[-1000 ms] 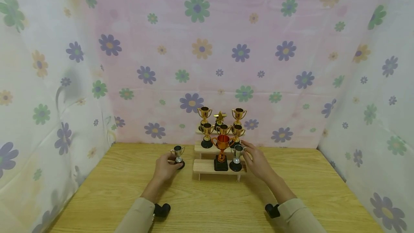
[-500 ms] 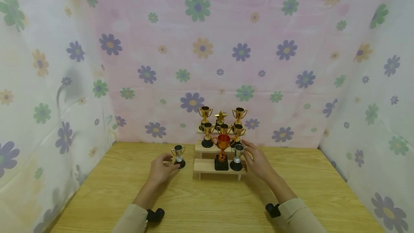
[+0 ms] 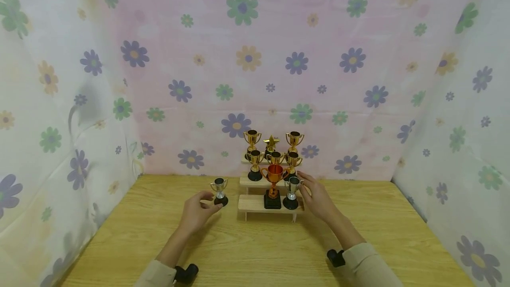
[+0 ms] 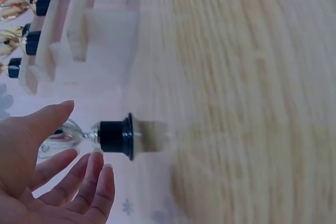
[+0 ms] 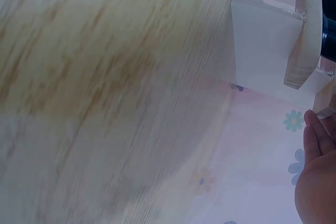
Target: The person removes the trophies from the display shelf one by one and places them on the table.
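1. A small silver trophy (image 3: 219,191) stands upright on the wooden table (image 3: 255,251), just left of the stepped wooden stand (image 3: 255,204).
2. The left hand (image 3: 196,211) sits beside it, fingers loosely spread, holding nothing.
3. The right hand (image 3: 317,198) touches another silver trophy (image 3: 292,193) on the stand's lowest step, fingers fairly straight.

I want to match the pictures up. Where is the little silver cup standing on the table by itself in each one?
Head: little silver cup on the table, left of the wooden steps, by the left hand.
Left wrist: lower left, lying sideways in the picture.
Right wrist: not in it.
Shared landmark: the wooden steps.
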Available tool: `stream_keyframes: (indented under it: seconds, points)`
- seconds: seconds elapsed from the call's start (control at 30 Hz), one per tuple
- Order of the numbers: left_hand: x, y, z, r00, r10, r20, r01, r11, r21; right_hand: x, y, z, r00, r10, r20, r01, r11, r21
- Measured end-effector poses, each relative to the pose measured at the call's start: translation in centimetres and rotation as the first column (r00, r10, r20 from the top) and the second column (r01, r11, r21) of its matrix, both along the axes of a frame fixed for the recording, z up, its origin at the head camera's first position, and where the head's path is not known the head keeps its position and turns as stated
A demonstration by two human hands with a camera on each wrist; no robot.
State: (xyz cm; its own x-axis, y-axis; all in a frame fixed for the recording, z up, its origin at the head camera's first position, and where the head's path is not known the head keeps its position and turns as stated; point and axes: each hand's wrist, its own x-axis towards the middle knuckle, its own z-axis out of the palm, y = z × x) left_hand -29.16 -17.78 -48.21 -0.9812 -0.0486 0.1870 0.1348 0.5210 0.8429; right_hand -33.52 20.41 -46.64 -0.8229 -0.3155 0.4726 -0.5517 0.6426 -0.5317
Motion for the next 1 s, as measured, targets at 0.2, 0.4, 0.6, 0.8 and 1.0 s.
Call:
stream_keyframes:
  seconds: [0.2, 0.4, 0.6, 0.8, 1.0]
  points:
    - [0.3, 1.0, 0.8, 0.999, -0.039, -0.015, 0.039, 0.999, -0.010, -0.1, 0.0, -0.1, 1.000, -0.001, -0.025, 0.001, 1.000, -0.001]
    - [0.5, 2.4, 1.5, 0.995, -0.066, -0.069, 0.065, 0.997, -0.029, -0.4, 0.0, -0.3, 0.999, 0.004, -0.045, -0.004, 1.000, -0.002]
    - [0.8, 4.0, 2.3, 0.980, -0.146, -0.137, 0.145, 0.989, -0.022, -0.3, 0.1, -0.1, 1.000, 0.005, -0.013, -0.005, 1.000, -0.004]
    - [1.0, 5.4, 2.8, 0.965, -0.200, -0.168, 0.194, 0.980, -0.053, -0.4, 0.1, -0.1, 1.000, 0.007, -0.029, -0.007, 1.000, 0.000]
    - [1.0, 6.6, 2.6, 0.953, -0.232, -0.197, 0.219, 0.972, -0.086, -0.4, 0.0, -0.3, 0.999, 0.006, -0.053, -0.006, 1.000, 0.005]
